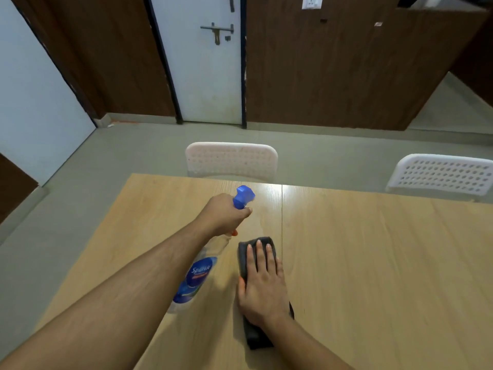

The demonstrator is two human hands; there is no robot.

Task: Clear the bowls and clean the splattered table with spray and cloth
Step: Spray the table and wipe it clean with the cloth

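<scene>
Left hand [226, 213] is gripping the neck of the spray bottle [197, 271], fingers wrapped round it, blue nozzle [244, 196] aiming toward 12 o'clock over the table [373, 263]. Bottle is hanging tilted above the wood, base toward 7 o'clock. Can't tell if a finger is squeezing the trigger; it's hidden behind the hand.

Right hand [262, 284] is lying flat, fingers straight and close together, pressing the dark cloth [253, 329] onto the table just at 3 o'clock of the bottle. Cloth is sitting beside the seam [282, 222] between the two tabletops.

No bowls showing, so I'm judging that part done; the step in hand is spray-and-wipe. Splatter is hard to make out: maybe a faint wet sheen at 12 o'clock of the cloth, blurry.

To do it well: keep the nozzle low and angled down ahead of the cloth, mist lightly, then push the cloth forward through the wet patch with flat palm pressure, overlapping passes, working along the seam where liquid would collect.
</scene>
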